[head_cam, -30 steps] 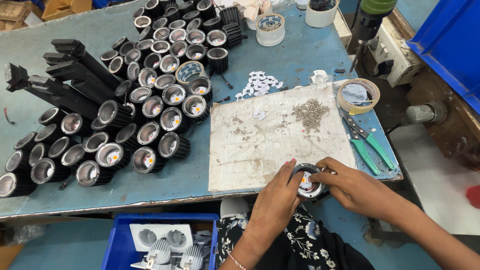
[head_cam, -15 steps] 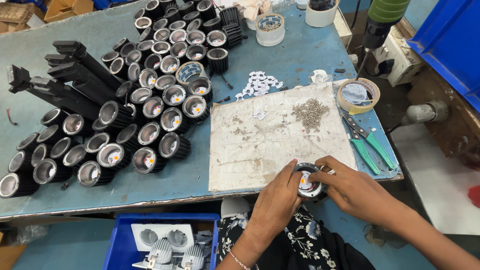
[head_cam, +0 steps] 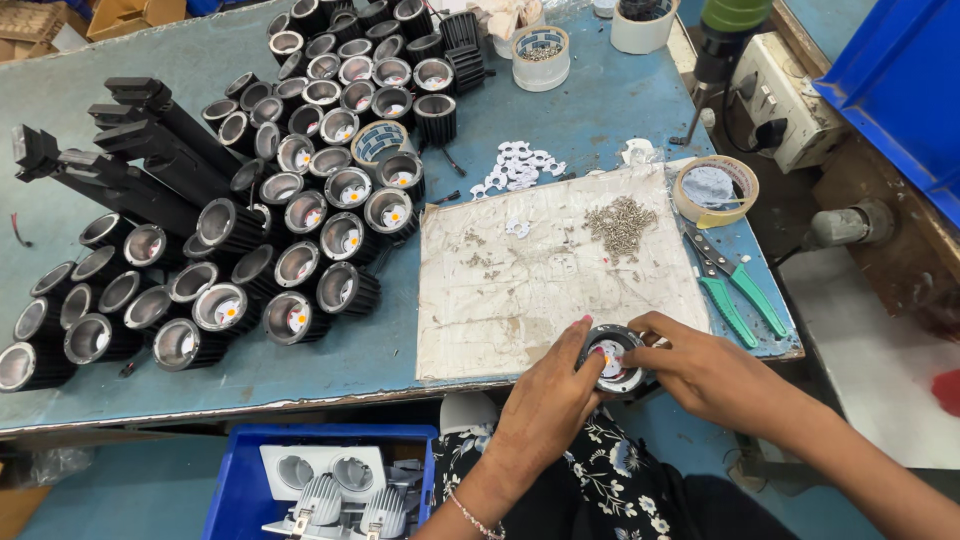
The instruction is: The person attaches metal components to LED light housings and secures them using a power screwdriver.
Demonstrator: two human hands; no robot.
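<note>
Both hands on one lamp housing, near table edge

My left hand [head_cam: 553, 400] and right hand [head_cam: 705, 372] stay closed around the black lamp housing [head_cam: 613, 358], exactly as a second ago; only the view has drifted. Fingers curl over its rim, so the fitting goes on. Beyond my fingertips lie the worn mat [head_cam: 545, 270] and screw pile [head_cam: 621, 224]; green pliers [head_cam: 738, 290] sit right.

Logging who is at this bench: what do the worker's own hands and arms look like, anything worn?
Both arms are bare, with no sleeves or gloves in view. The left hand has pink-painted nails on its fingers and a thin beaded bracelet at the wrist. The right hand shows no ring, band or watch. No markings are visible on either arm.
</note>
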